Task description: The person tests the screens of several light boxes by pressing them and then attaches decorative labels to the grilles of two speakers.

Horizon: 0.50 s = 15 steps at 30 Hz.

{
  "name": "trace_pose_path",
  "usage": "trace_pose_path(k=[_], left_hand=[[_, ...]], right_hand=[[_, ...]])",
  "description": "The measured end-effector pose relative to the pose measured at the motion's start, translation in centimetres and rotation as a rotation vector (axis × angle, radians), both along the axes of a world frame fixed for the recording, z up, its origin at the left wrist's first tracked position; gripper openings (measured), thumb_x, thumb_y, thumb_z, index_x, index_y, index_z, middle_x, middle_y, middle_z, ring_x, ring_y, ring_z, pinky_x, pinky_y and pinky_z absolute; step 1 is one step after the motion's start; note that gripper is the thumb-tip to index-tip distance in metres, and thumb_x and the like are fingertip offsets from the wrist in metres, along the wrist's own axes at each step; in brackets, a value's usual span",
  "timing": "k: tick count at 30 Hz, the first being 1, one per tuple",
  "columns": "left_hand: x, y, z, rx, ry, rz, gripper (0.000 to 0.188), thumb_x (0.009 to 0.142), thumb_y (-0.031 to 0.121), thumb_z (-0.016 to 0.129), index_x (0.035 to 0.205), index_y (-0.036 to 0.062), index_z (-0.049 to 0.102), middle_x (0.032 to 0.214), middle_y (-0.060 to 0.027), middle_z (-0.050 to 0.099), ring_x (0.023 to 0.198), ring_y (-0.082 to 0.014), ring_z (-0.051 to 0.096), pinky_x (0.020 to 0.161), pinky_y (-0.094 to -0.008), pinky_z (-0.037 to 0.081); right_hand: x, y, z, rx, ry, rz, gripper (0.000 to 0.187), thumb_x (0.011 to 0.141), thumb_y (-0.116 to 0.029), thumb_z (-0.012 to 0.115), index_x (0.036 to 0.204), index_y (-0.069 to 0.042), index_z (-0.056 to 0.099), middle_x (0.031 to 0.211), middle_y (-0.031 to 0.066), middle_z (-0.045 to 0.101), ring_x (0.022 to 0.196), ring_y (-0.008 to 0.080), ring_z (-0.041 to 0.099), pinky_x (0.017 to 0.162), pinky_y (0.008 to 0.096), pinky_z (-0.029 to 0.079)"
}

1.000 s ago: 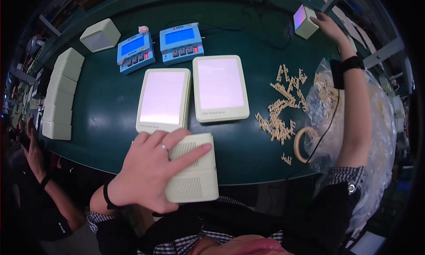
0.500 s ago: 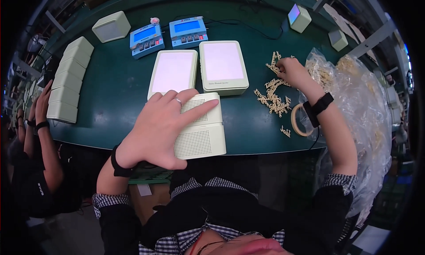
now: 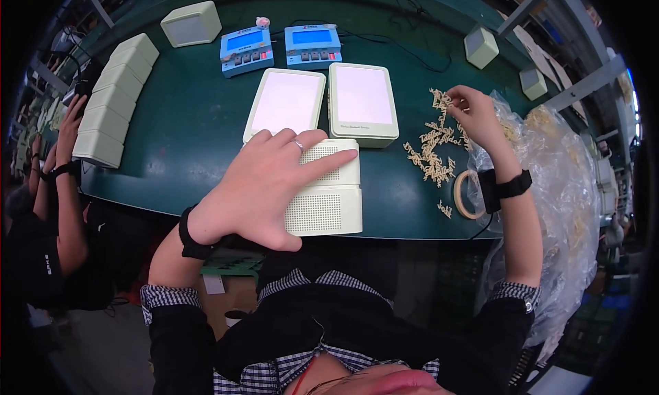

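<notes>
Left hand point(image 3: 264, 189) spread flat on cream perforated box point(image 3: 326, 192), pinned steady at table edge point(image 3: 171, 120). Right hand point(image 3: 473, 113), right of box, fingers pinched in small tan parts pile point(image 3: 432, 151); grip contents unclear.

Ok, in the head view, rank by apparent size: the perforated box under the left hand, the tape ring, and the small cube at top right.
1. Perforated box, largest, though nearest the camera.
2. Tape ring.
3. Small cube, similar to the ring; farther away, so unsure.

Green table point(image 3: 185, 127): cream boxes point(image 3: 113, 100), two blue meters point(image 3: 246, 50), tape roll point(image 3: 467, 194).
</notes>
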<state>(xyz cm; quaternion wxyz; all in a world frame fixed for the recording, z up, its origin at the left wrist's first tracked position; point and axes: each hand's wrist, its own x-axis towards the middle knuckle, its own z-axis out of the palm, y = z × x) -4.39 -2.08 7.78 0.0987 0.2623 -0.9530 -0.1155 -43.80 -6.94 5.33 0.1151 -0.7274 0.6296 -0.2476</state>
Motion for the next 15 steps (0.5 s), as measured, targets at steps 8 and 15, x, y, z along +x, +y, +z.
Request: trace_pose_path(k=[8,15], left_hand=[[1.4,-0.4,-0.4,0.025,0.403,-0.038,0.09,0.061,0.044,0.078,0.14,0.0085,0.053,0.132,-0.0193,0.053,0.11,-0.0339,0.056,0.092,-0.0427,0.043],[2.0,1.1,-0.1,0.009,0.698,-0.073,0.042,0.076,0.011,0.079,0.115,0.0007,0.069,0.098,-0.0142,0.068,0.089,-0.0254,0.066,0.075,-0.0343,0.051]], right_hand=[[10.3,5.7,4.8,-0.021,-0.325,0.35,0.02,0.082,0.006,0.068,0.1,0.002,0.063,0.089,0.0049,0.06,0.079,0.0129,0.061,0.073,0.0232,0.05],[17.3,10.0,6.2,-0.143,-0.108,0.573,0.027,0.075,0.012,0.067,0.1,0.0,0.067,0.094,0.0112,0.057,0.081,0.0224,0.061,0.07,0.0284,0.049]])
